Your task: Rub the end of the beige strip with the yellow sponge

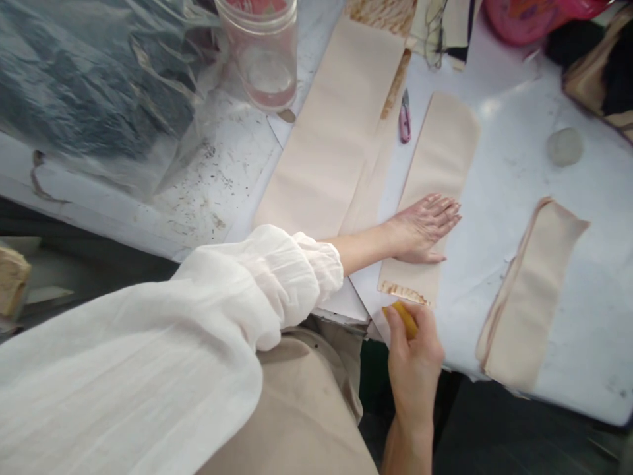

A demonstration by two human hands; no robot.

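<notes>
My left hand [425,227] lies flat, palm down with fingers stretched out, on a long beige strip of leather-like material [442,145]. A brown, glue-like band [405,291] runs along the near end of this strip. Just below that end, my right hand [415,349] pinches a small yellow block [405,319], sponge-like in look; the fingers cover part of it. To the left, wider beige pieces [326,145] lie overlapped, some with brown-smeared edges. A pair of pink-handled thread snips [405,119] rests between them and the strip.
A stack of folded beige strips [534,297] lies at the right. A clear plastic jar [264,59] stands at the back left, beside a large plastic-wrapped bundle [99,72]. Eyeglasses [435,36], a pink basin [524,16] and a round grey lump [565,146] sit farther back.
</notes>
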